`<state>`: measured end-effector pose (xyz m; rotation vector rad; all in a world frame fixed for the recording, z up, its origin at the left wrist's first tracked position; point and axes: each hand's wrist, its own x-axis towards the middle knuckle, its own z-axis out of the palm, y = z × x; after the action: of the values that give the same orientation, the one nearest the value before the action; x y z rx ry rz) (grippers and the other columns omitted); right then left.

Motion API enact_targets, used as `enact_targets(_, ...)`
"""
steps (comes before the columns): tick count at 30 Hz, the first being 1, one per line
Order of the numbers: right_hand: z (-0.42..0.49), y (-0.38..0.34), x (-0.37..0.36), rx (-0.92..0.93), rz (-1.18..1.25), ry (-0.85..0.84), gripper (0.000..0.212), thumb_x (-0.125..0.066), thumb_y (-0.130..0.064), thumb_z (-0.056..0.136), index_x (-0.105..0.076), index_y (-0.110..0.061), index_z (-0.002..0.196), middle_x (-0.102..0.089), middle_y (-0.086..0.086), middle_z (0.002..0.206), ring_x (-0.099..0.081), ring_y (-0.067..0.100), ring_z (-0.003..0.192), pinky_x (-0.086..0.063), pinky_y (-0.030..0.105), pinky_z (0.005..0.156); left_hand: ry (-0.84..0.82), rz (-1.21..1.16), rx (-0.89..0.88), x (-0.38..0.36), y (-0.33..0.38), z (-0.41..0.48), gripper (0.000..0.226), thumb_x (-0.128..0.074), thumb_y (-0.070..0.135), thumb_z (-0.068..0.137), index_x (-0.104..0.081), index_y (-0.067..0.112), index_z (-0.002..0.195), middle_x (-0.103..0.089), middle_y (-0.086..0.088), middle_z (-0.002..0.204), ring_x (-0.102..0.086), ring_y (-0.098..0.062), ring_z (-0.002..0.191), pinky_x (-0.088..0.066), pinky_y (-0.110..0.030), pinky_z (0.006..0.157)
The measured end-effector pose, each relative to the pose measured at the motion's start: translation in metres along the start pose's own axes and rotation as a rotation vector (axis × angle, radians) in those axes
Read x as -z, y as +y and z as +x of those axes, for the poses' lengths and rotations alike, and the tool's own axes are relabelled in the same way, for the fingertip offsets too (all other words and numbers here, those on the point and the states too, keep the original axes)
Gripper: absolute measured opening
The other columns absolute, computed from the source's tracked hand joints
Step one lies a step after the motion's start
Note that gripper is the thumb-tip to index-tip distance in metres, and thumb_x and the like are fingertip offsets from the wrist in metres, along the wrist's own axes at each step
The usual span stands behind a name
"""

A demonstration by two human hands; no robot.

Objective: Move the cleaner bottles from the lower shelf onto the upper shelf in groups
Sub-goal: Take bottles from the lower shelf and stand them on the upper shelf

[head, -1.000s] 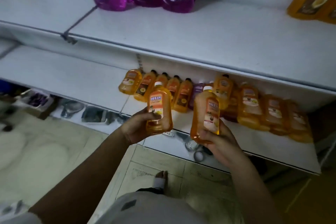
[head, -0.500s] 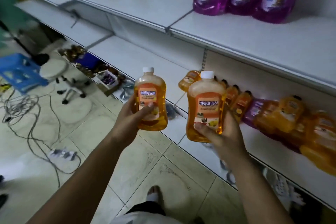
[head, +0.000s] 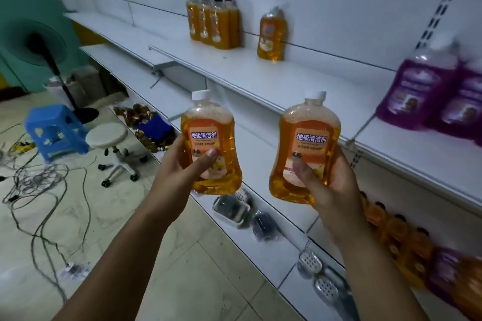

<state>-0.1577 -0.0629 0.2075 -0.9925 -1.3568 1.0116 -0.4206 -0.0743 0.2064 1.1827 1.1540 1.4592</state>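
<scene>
My left hand (head: 182, 167) grips an orange cleaner bottle (head: 211, 133) with a white cap, held upright in front of the shelves. My right hand (head: 328, 185) grips a second orange cleaner bottle (head: 306, 138), also upright. On the upper shelf (head: 247, 70) stands a tight group of orange bottles with black caps (head: 212, 22), and one orange bottle with a white cap (head: 271, 34) stands alone to their right. Purple bottles (head: 438, 96) stand further right on that shelf. Several orange bottles (head: 401, 240) lie on the lower shelf at the right.
A blue stool (head: 54, 130), a white wheeled stool (head: 109, 143) and a standing fan (head: 39, 44) occupy the tiled floor at left, with loose cables (head: 39, 190) spread around them. Small trays and packets (head: 232, 208) sit under the lowest shelf.
Both hands have lifted their bottles up from the lower shelf, and my view has swung up and left, bringing the upper shelf's orange bottles into sight.
</scene>
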Motion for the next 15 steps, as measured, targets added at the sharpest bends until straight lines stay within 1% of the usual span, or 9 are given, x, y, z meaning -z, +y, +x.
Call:
enact_targets(2,0.023,-0.005,-0.025,0.033,-0.006,0.020,0.053,-0.076,-0.038,0.082,-0.059,-0.026,0.130,-0.075,-0.007,0.116,-0.074,0.011,0.107,-0.058,0.021,0.083,-0.001,-0.007,-0.023,0.023,0.008,0.024,0.071,-0.080,0.043,0.073,-0.057,0.021,0.136,-0.075,-0.004,0.121,-0.073,-0.027,0.113,-0.059,-0.046,0.093)
enact_targets(4,0.045,-0.010,-0.045,0.061,-0.008,0.050,0.051,-0.078,-0.038,0.080,-0.060,-0.029,0.127,-0.075,-0.010,0.114,-0.073,0.010,0.106,-0.058,0.021,0.083,0.006,-0.007,-0.038,0.042,0.013,0.047,0.071,-0.081,0.044,0.071,-0.057,0.021,0.135,-0.075,-0.005,0.121,-0.073,-0.029,0.114,-0.057,-0.051,0.096)
enact_targets(7,0.079,-0.013,-0.065,0.089,-0.037,0.084,0.051,-0.079,-0.039,0.078,-0.060,-0.032,0.125,-0.075,-0.012,0.114,-0.073,0.009,0.106,-0.058,0.023,0.084,0.004,-0.020,-0.035,0.063,0.017,0.084,0.074,-0.086,0.047,0.069,-0.058,0.024,0.134,-0.075,-0.004,0.121,-0.074,-0.028,0.112,-0.058,-0.054,0.095)
enact_targets(8,0.091,-0.013,-0.069,0.091,-0.044,0.092,0.053,-0.080,-0.040,0.079,-0.059,-0.032,0.127,-0.075,-0.012,0.116,-0.073,0.009,0.107,-0.058,0.024,0.086,0.001,-0.019,-0.039,0.067,0.017,0.098,0.073,-0.087,0.047,0.070,-0.058,0.025,0.133,-0.076,-0.002,0.119,-0.074,-0.027,0.111,-0.058,-0.054,0.095)
enact_targets(10,0.116,-0.011,-0.077,0.098,-0.062,0.110,0.056,-0.086,-0.041,0.080,-0.059,-0.032,0.128,-0.074,-0.013,0.117,-0.073,0.008,0.107,-0.058,0.027,0.089,0.001,-0.019,-0.054,0.074,0.016,0.130,0.062,-0.082,0.039,0.077,-0.058,0.025,0.133,-0.077,0.001,0.116,-0.074,-0.025,0.110,-0.057,-0.055,0.097)
enact_targets(11,0.130,-0.010,-0.080,0.104,-0.069,0.119,0.054,-0.085,-0.040,0.080,-0.059,-0.032,0.127,-0.075,-0.014,0.115,-0.073,0.008,0.106,-0.058,0.029,0.089,-0.005,-0.016,-0.066,0.077,0.016,0.147,0.061,-0.081,0.037,0.078,-0.058,0.025,0.133,-0.076,0.000,0.116,-0.074,-0.025,0.111,-0.056,-0.056,0.098)
enact_targets(13,0.157,-0.006,-0.085,0.115,-0.057,0.142,0.051,-0.083,-0.040,0.077,-0.061,-0.033,0.122,-0.076,-0.014,0.113,-0.074,0.009,0.105,-0.058,0.035,0.092,-0.015,0.000,-0.095,0.078,0.018,0.180,0.064,-0.080,0.040,0.078,-0.057,0.025,0.135,-0.075,-0.001,0.120,-0.073,-0.026,0.114,-0.054,-0.059,0.102)
enact_targets(15,0.184,-0.003,-0.091,0.129,-0.033,0.178,0.057,-0.089,-0.050,0.074,-0.062,-0.033,0.121,-0.076,-0.009,0.115,-0.075,0.014,0.106,-0.058,0.041,0.094,-0.030,0.012,-0.124,0.077,0.020,0.216,0.062,-0.080,0.040,0.080,-0.057,0.026,0.136,-0.074,0.000,0.123,-0.072,-0.026,0.117,-0.053,-0.060,0.104)
